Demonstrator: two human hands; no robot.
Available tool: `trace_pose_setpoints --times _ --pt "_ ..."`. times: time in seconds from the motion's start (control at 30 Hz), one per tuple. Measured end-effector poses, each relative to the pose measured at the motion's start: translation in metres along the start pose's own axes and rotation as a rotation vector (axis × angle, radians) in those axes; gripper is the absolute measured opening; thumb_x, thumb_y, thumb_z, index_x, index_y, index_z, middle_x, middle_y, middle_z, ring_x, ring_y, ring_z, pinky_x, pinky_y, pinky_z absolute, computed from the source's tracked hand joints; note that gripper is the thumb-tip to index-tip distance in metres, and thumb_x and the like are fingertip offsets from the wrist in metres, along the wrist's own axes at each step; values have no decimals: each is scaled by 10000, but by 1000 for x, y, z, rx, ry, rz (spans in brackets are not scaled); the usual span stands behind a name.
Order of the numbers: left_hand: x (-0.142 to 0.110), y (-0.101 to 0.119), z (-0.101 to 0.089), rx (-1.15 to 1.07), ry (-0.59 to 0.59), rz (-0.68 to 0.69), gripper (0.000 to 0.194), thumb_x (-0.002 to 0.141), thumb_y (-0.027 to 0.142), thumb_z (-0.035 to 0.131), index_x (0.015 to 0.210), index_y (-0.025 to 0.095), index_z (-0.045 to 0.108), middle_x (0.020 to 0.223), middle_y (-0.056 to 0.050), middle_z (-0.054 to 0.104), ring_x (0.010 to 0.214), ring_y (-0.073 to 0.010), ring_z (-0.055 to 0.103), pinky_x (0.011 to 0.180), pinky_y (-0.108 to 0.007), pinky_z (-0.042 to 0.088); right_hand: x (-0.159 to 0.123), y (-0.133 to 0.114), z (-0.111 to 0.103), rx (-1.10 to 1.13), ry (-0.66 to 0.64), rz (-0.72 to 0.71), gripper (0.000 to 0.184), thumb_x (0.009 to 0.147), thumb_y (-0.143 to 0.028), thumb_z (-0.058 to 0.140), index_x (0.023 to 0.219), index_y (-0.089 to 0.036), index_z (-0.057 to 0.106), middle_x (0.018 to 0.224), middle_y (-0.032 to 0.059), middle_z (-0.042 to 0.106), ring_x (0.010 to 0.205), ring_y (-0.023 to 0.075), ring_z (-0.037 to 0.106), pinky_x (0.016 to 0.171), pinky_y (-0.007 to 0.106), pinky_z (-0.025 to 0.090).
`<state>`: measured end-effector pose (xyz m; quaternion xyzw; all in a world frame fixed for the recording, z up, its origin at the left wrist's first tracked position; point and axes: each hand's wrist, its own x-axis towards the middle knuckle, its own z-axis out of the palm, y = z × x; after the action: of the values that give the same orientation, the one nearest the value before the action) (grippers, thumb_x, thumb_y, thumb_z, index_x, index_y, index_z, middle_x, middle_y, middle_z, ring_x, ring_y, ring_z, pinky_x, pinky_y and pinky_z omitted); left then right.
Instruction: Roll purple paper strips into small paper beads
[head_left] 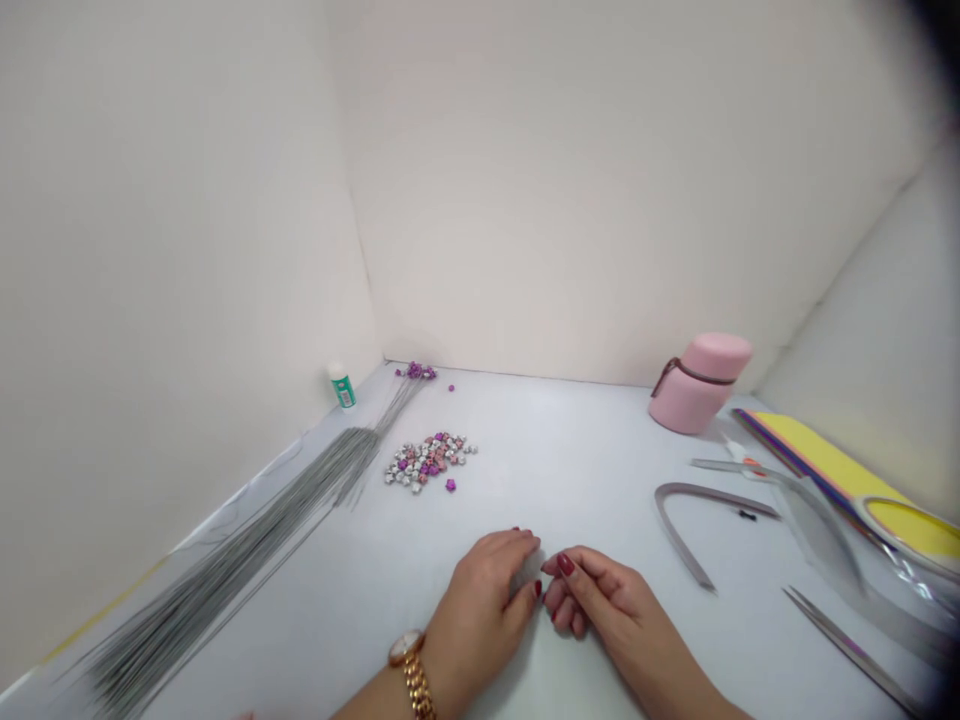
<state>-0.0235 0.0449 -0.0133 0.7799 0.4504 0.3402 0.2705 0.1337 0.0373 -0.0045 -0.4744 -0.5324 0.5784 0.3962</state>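
Two hands were near each other at the bottom centre of the frame: the left hand was curved, its thumb and fingers apart and nothing visible between them, while the right hand had its thumb and forefinger pinched together, though whether they held something tiny could not be told. A gold watch circled the left wrist. Left of centre lay a pile of stars, silver, pink and purple, with a purple star just beside its lower right edge, near the left hand. Thin grey wires stretched from the lower left towards a purple cluster near the back wall; a glue stick was at their left. On the right of the frame were a tilted-looking pink flask, a bent grey strip, yellow sheets and, at lower right, tweezers
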Motion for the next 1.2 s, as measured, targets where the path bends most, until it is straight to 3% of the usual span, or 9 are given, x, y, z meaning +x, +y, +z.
trace_pose_setpoints --times 0.2,0.27,0.4,0.57,0.7,0.83,0.9,1.03,1.2 --pt "8 -27 -18 369 120 -90 445 772 175 475 1210 102 452 1274 -159 461 1180 -252 408 972 -421 345 -4 -1 3 -56 34 -37 303 836 -407 439 781 -133 556 621 30 609 508 115 532 492 241 398" --pt "10 -31 -21 398 135 -83 445 784 157 444 1223 91 432 1284 -168 446 1188 -254 398 967 -428 347 -4 1 3 -93 61 -76 300 846 -394 424 788 -132 557 625 31 609 514 120 541 494 245 409" --pt "8 -32 -14 403 71 22 368 772 105 429 1114 175 543 1210 -88 539 1131 -223 464 961 -397 358 0 9 2 -245 143 -216 295 878 -343 351 829 -133 552 624 34 618 506 121 565 476 232 435" --pt "8 -41 -4 376 37 115 331 796 158 400 1066 105 585 1177 -177 544 1107 -282 478 932 -461 369 4 13 -1 -438 338 -298 220 851 -272 397 804 -158 578 629 19 639 529 123 590 520 226 473" --pt "10 -50 -3 463 20 140 352 820 204 372 1094 117 576 1204 -156 529 1125 -264 465 947 -415 374 3 5 -20 -641 566 -362 180 829 -225 437 927 -189 583 822 36 642 750 160 598 690 267 469" --pt "10 -53 -3 475 13 153 368 826 220 353 1092 100 576 1212 -161 520 1131 -263 457 958 -410 361 2 3 -57 -816 776 -347 291 807 -197 503 1093 -148 509 1063 107 558 1012 229 499 895 374 373" --pt "9 -55 -2 437 18 145 365 818 226 364 1082 101 583 1210 -156 523 1132 -266 453 961 -417 353 2 7 -74 -878 849 -313 321 799 -220 546 1105 -135 499 1136 126 511 1054 255 469 894 425 371" --pt "9 -57 -3 218 30 93 346 780 238 423 1051 123 606 1202 -142 532 1141 -283 434 975 -442 313 2 14 -93 -947 848 -268 243 859 -252 481 1086 -168 509 1107 67 539 899 188 566 751 385 478" --pt "3 -38 -9 14 40 43 308 768 274 460 984 151 643 1139 -135 579 1091 -284 475 967 -440 308 0 8 -76 -905 743 -349 241 858 -251 482 1078 -156 512 1076 66 553 878 186 574 734 376 484"
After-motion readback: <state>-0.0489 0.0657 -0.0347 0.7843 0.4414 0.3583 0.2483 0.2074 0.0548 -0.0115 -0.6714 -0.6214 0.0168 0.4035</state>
